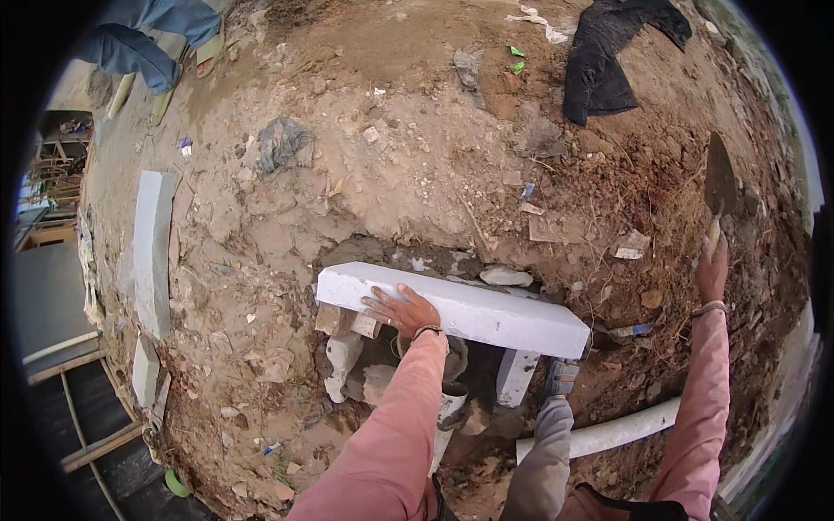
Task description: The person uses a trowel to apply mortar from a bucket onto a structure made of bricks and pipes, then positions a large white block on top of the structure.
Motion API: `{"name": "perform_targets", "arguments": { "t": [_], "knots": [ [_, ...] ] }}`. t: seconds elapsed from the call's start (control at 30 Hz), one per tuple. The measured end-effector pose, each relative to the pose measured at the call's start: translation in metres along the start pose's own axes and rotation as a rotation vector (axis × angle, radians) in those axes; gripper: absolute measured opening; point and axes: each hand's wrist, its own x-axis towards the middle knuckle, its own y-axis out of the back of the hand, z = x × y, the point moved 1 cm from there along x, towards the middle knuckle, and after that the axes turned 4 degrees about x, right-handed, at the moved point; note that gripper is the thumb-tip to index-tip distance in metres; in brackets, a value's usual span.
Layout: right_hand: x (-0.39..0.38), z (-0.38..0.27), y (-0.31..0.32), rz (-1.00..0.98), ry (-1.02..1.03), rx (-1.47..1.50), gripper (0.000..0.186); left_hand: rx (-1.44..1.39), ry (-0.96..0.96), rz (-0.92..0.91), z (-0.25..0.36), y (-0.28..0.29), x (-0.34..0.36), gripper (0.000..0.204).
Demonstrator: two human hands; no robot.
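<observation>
A long white concrete block (469, 306) lies across the top of a small pit, just in front of me. My left hand (404, 311) rests on its left part, fingers spread flat on the surface. Out to the right, my right hand (712, 273) is closed round the handle of a pointed trowel (720, 178), its blade directed away from me above the dirt. Under the block stand a short white block (518, 377) on the right and rough stones (344, 363) on the left. The inside of the pit is partly hidden by my left forearm.
My shoe (560, 379) is beside the block's right end, near a white pipe (608, 431). Another long block (153, 252) lies at left. Farther off are a person's jeans-clad legs (156, 43), a black cloth (604, 61) and a crumpled plastic bag (284, 144).
</observation>
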Motion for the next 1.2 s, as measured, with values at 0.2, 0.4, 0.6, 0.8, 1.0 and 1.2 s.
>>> {"name": "perform_targets", "arguments": {
  "t": [0.2, 0.4, 0.6, 0.8, 1.0, 1.2],
  "knots": [
    [-0.063, -0.001, -0.063, -0.085, -0.105, 0.209, 0.054, 0.050, 0.002, -0.063, 0.021, -0.010, -0.015, 0.064],
    [-0.171, -0.072, -0.049, -0.259, -0.248, 0.000, 0.059, 0.067, -0.048, 0.093, -0.018, -0.005, 0.006, 0.064],
    [-0.108, -0.077, -0.006, -0.038, -0.001, -0.054, 0.054, 0.121, -0.036, -0.014, 0.008, 0.002, -0.011, 0.061],
    [-0.018, -0.043, -0.055, -0.065, -0.130, -0.139, 0.050, 0.113, -0.016, -0.032, 0.010, -0.019, -0.024, 0.063],
    [-0.124, -0.067, -0.048, -0.292, -0.103, -0.040, 0.056, 0.281, -0.149, 0.096, -0.022, -0.036, 0.000, 0.063],
    [-0.099, -0.094, -0.056, -0.153, -0.057, 0.000, 0.054, 0.180, -0.157, 0.126, -0.019, -0.027, 0.003, 0.066]
  ]
}}
